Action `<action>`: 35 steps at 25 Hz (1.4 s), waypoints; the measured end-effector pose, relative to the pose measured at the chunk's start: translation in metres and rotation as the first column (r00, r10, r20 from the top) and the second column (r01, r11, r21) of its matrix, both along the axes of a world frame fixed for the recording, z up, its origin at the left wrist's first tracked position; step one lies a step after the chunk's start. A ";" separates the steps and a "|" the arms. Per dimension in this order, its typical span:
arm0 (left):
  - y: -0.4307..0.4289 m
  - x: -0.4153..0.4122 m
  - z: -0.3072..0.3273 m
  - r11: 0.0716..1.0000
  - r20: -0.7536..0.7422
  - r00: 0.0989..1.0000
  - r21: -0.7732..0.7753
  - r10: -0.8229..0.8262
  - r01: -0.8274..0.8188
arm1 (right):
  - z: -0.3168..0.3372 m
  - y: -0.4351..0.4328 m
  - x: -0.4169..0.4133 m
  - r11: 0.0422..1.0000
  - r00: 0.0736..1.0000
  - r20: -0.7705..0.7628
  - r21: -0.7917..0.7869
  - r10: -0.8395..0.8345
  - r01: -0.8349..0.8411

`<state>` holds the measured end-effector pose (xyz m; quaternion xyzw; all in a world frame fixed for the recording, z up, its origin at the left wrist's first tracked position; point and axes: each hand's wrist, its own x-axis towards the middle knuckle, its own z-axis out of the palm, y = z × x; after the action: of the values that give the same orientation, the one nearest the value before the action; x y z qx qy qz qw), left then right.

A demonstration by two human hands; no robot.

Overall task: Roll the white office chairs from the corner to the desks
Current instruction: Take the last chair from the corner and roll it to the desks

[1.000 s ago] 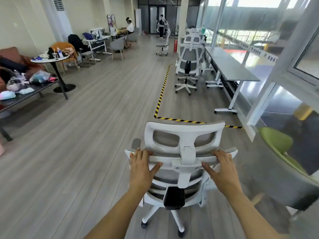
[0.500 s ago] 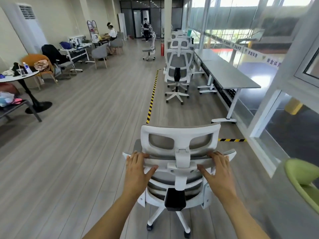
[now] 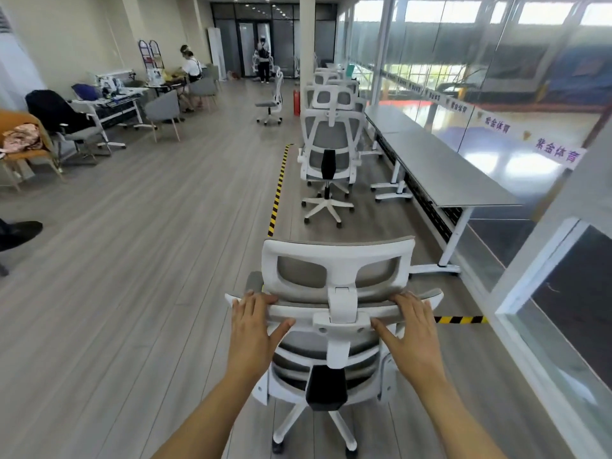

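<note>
Head-worn camera view of a long open-plan office with a grey wood-look floor. At lower centre of the frame, a white office chair (image 3: 336,352) with grey mesh stands with its back to the person, its seat pointing up the room. Both bare arms reach forward to it. The left hand (image 3: 253,326) grips the left part of the backrest's top rail (image 3: 299,309), fingers draped over the top and thumb stretched beneath. The right hand (image 3: 414,329) grips the right part in mirror fashion. The headrest (image 3: 337,256) rises between and just above the hands.

The nearest grey desk (image 3: 443,167) is at centre right, ahead and to the right of the chair and well apart from it. Its long axis runs away from the viewer along the glass wall at the right edge, so its open side faces left. The right hand is nearer the desk. A row of matching white chairs (image 3: 329,144) stands beside the desk's far portion, at upper centre. Yellow-and-black floor tape (image 3: 278,190) runs up the frame just left of that row.

The chair appears to be mid-route. The coming push likely goes forward and curves right, toward the desk edge nearer than the parked row.
</note>
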<state>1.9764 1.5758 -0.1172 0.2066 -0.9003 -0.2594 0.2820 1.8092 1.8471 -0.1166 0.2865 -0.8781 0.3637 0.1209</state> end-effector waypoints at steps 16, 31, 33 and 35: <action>-0.280 -0.463 0.019 0.996 0.138 0.987 0.050 -0.082 0.075 | -0.007 -0.268 -0.430 0.994 0.993 -0.059 -0.022 -0.104 0.103; -0.432 -0.832 0.044 0.990 0.507 0.856 -0.035 -0.099 0.135 | 0.009 -0.429 -0.804 0.971 0.983 0.022 0.163 -0.183 0.177; -0.441 -0.848 0.046 0.987 0.531 0.840 -0.038 -0.110 0.154 | 0.006 -0.437 -0.818 0.965 0.981 0.031 0.189 -0.193 0.184; -0.448 -0.854 0.047 0.983 0.533 0.838 -0.059 -0.114 0.171 | 0.009 -0.444 -0.824 0.966 0.978 0.021 0.157 -0.210 0.204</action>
<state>1.1219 1.1283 -0.0702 0.1872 -0.9681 -0.1657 0.0142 0.9848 1.4030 -0.1081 0.1949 -0.9307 0.2856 0.1192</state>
